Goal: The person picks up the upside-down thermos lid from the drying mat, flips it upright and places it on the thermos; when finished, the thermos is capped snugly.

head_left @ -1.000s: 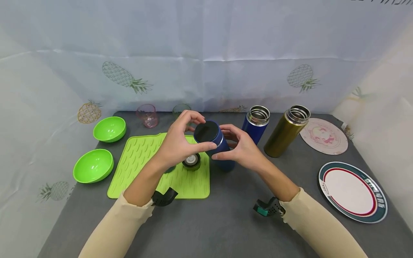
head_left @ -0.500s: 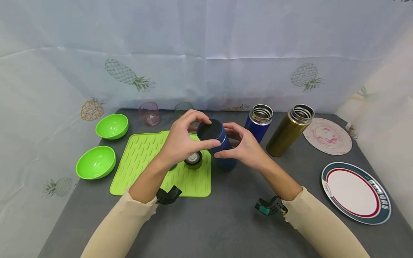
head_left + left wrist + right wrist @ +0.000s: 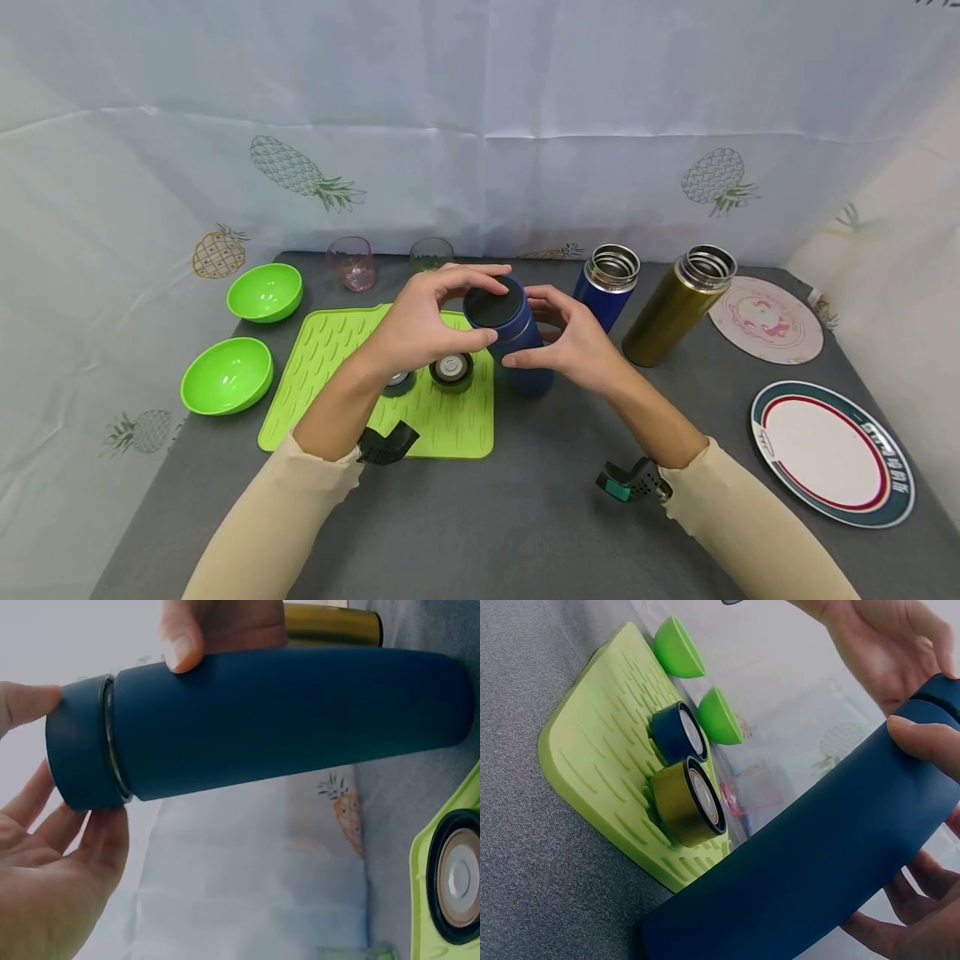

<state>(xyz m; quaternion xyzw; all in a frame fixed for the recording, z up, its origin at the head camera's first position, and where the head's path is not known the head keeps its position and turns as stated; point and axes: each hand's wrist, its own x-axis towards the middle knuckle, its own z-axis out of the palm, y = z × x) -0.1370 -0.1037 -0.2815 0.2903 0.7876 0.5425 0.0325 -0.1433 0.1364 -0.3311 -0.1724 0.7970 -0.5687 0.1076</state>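
A dark blue thermos (image 3: 531, 379) stands between both hands near the middle of the table. On top sits its blue lid (image 3: 493, 307), with a thin metal ring showing at the seam in the left wrist view. My left hand (image 3: 423, 325) grips this lid, thumb on the near side and fingers around the far side. Just below it, my right hand (image 3: 573, 342) holds the upper body, its thumb (image 3: 926, 742) pressed along the wall. Left of the thermos, a gold lid (image 3: 682, 802) and another blue lid (image 3: 676, 735) lie inner side up on a green mat (image 3: 450, 437).
An uncapped blue thermos (image 3: 596, 304) and an uncapped gold thermos (image 3: 660, 329) stand to the right. Beyond them lie a round pink-printed mat (image 3: 780, 333) and a plate (image 3: 825, 450). Two green bowls (image 3: 228, 375) sit left; a pink glass (image 3: 352, 262) and greenish glass (image 3: 431, 250) stand behind.
My left hand has turned on the lid, its fingers swinging rightward over the far edge. The right hand keeps its hold on the body. The head view has shifted slightly.
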